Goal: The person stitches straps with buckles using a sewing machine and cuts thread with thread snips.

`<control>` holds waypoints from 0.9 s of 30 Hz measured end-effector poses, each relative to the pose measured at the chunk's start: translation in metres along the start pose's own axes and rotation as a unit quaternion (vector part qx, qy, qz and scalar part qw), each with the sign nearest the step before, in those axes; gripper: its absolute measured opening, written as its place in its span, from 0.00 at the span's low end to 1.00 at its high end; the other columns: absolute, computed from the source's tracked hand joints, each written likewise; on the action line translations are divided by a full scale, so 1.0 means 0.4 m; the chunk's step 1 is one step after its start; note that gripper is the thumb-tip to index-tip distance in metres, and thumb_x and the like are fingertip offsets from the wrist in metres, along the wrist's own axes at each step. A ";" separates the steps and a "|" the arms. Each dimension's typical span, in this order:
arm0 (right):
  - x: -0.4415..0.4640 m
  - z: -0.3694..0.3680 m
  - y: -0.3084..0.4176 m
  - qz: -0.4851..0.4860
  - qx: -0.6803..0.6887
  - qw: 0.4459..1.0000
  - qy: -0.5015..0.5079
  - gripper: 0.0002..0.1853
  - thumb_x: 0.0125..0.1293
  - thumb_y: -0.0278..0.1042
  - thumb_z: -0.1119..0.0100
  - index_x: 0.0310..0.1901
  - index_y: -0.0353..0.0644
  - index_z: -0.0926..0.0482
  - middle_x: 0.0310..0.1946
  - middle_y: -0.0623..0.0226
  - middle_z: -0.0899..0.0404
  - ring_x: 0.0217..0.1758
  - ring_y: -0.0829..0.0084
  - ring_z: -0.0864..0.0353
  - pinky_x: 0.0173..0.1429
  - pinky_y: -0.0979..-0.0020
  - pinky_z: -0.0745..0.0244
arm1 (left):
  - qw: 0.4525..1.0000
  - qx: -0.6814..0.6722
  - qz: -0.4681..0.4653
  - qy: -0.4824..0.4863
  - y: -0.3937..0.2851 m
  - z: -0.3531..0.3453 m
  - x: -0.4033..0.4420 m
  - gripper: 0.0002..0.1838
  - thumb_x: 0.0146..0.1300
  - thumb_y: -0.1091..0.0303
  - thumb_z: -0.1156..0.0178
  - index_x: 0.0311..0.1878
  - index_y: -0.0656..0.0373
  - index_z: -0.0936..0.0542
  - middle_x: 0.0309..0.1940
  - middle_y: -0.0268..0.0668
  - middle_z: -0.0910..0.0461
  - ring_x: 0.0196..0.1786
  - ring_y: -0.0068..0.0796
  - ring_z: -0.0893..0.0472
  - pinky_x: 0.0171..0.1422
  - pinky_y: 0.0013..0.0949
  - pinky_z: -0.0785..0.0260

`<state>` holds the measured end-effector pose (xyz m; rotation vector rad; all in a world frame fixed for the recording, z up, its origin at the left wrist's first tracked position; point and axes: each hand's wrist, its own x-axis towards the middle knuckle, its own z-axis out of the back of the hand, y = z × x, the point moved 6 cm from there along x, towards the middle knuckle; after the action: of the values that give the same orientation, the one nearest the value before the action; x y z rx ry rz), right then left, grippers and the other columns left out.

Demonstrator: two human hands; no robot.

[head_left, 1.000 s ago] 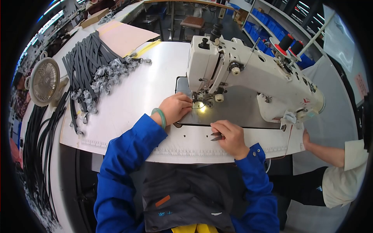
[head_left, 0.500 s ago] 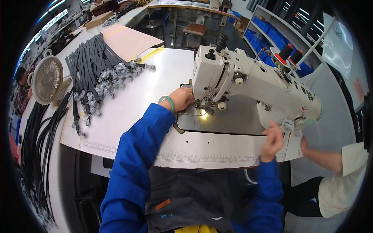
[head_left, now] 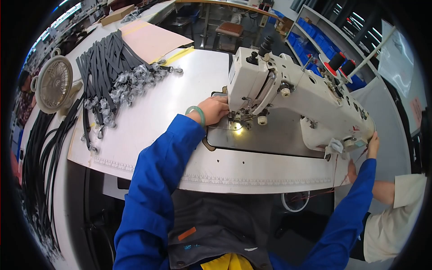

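Note:
A white sewing machine (head_left: 310, 92) stands on the table, its needle lamp lit over the metal bed plate (head_left: 270, 139). My left hand (head_left: 214, 110), with a green bangle on the wrist, is at the left of the needle area. Its fingers are bent together, and the machine head hides their tips and whatever they hold. At the machine's far right end, my right hand (head_left: 373, 145) is curled against the handwheel (head_left: 372, 127). Red thread (head_left: 335, 171) hangs by the table's right edge.
Grey straps (head_left: 101, 67) with plastic-wrapped hardware lie at the left, near a small fan (head_left: 55, 85). Dark straps (head_left: 38, 153) hang beyond the table. At the right, another person's hand (head_left: 352, 171) touches the table edge. Thread spools (head_left: 336, 60) stand behind the machine.
My right hand has moved right and up from above the table's front edge to the handwheel. My left hand stays by the needle area. The view has shifted slightly.

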<state>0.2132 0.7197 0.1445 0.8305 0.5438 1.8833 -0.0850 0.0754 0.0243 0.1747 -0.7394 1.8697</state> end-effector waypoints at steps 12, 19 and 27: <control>-0.052 -0.030 -0.037 0.094 0.130 0.986 -0.050 0.29 0.70 0.56 0.62 0.51 0.32 0.30 0.43 0.55 0.24 0.45 0.66 0.24 0.46 0.68 0.29 | 0.982 0.189 0.022 -0.009 -0.036 0.046 -0.020 0.08 0.53 0.62 0.38 0.32 0.55 0.17 0.35 0.34 0.23 0.45 0.35 0.25 0.54 0.35 0.35; -0.084 -0.040 -0.030 0.041 0.214 0.976 0.005 0.27 0.71 0.54 0.62 0.52 0.33 0.31 0.44 0.59 0.25 0.43 0.70 0.24 0.46 0.69 0.28 | 0.983 0.064 0.138 -0.105 -0.060 0.026 -0.080 0.06 0.46 0.65 0.32 0.28 0.54 0.15 0.26 0.33 0.24 0.38 0.35 0.26 0.43 0.35 0.32; -0.049 -0.043 -0.046 0.065 0.212 0.975 0.015 0.28 0.71 0.54 0.62 0.53 0.33 0.32 0.44 0.59 0.25 0.43 0.69 0.24 0.47 0.69 0.27 | 0.986 0.031 0.126 -0.102 -0.053 0.013 -0.073 0.05 0.44 0.68 0.33 0.27 0.54 0.15 0.28 0.32 0.24 0.38 0.36 0.26 0.44 0.35 0.31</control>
<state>0.2173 0.7095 0.1147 1.1373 0.9508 1.9300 -0.0552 0.0546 0.0243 0.3305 -0.8761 2.1383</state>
